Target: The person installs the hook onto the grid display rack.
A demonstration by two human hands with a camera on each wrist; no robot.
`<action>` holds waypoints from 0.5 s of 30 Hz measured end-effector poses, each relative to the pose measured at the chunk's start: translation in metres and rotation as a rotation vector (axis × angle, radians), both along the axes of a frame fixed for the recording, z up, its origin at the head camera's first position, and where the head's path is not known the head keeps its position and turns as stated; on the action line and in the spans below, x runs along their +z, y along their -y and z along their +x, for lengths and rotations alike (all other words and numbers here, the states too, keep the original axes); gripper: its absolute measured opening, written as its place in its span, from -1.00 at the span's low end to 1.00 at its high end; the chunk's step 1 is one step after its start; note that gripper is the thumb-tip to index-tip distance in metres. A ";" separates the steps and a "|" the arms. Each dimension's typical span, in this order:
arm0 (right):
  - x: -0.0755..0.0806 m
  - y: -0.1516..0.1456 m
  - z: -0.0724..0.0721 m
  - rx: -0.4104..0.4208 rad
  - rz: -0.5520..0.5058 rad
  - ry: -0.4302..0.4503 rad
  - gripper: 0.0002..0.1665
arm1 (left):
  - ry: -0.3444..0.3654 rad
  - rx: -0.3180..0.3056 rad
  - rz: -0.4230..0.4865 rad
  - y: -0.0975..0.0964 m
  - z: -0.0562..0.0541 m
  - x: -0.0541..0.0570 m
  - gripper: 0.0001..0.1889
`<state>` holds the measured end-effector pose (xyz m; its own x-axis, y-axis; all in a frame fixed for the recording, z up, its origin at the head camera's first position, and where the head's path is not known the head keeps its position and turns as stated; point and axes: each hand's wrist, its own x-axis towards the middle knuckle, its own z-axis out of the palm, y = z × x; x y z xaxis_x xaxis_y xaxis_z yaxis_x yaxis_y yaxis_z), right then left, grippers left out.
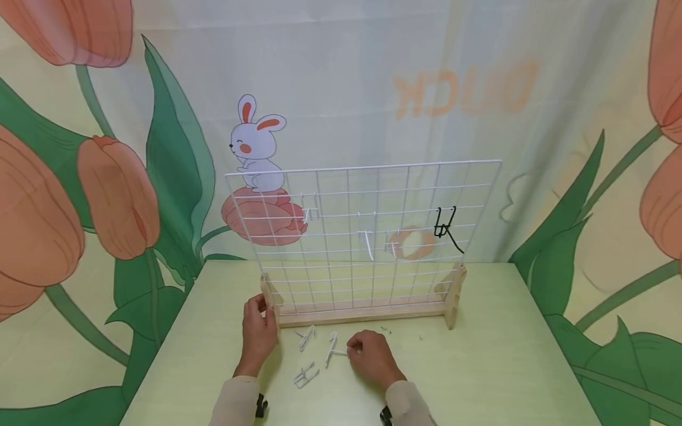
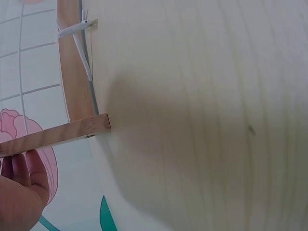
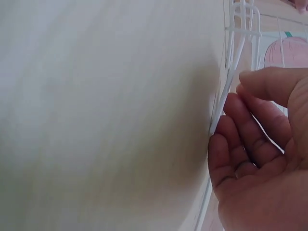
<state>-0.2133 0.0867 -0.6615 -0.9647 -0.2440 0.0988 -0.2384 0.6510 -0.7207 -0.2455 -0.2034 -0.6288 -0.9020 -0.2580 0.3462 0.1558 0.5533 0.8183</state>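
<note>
A white wire grid panel stands upright in a wooden base. At the base's left end, my left hand holds the wooden foot, with fingers curled against it in the left wrist view; the thumb is hidden there. My right hand pinches the tip of a white wire hook's arm, low over the table in front of the base. The hook extends leftward from the fingertips, and its wire frame shows beyond the thumb in the right wrist view.
Two other white hooks, one nearer the base and one closer to me, lie on the pale table. A black hook and several white hooks hang on the grid. Behind it hangs a printed curtain.
</note>
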 end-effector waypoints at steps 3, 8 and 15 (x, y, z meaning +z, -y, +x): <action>-0.001 0.002 -0.004 0.011 -0.016 0.026 -0.94 | -0.001 0.008 -0.001 0.002 0.000 0.000 -0.66; 0.000 0.004 -0.006 0.027 -0.020 0.034 -0.93 | 0.022 -0.021 0.017 0.002 -0.002 -0.002 -0.64; -0.002 -0.007 -0.001 0.039 -0.009 0.053 -0.90 | 0.014 0.000 -0.011 0.002 -0.003 -0.004 -0.65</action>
